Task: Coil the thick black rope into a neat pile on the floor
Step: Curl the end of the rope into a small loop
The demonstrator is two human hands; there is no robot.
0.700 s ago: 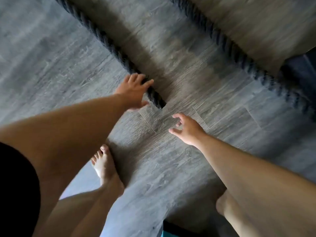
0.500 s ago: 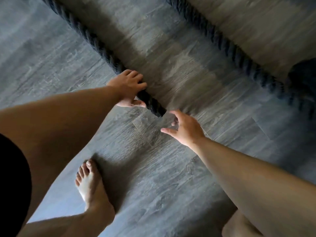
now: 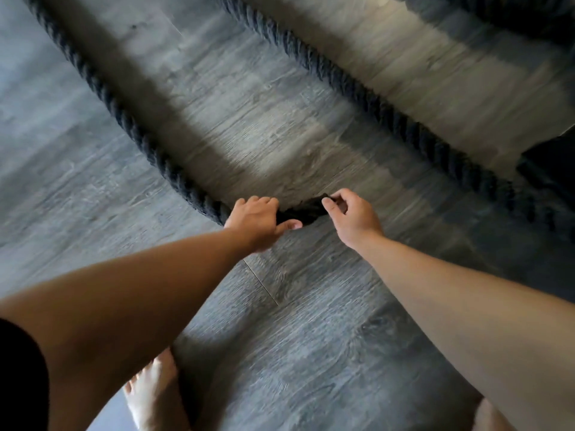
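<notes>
A thick black twisted rope [image 3: 124, 119] runs from the upper left down to the middle of the grey wood floor, where its smooth black end [image 3: 300, 209] lies. My left hand [image 3: 258, 217] grips the rope just behind that end, fingers over the top and thumb underneath. My right hand [image 3: 350, 213] pinches the tip of the end between thumb and fingers. A second stretch of the same rope [image 3: 373, 94] runs diagonally from the top centre to the right edge, apart from both hands.
My bare left foot [image 3: 155, 396] stands on the floor at the bottom, and a bit of the other leg [image 3: 491, 415] shows at the bottom right. A dark object [image 3: 550, 163] sits at the right edge beside the second rope stretch.
My right hand has reached forward and taken hold of the rope's tip. My left hand has closed round the rope behind the end. The view has shifted closer over the rope.
</notes>
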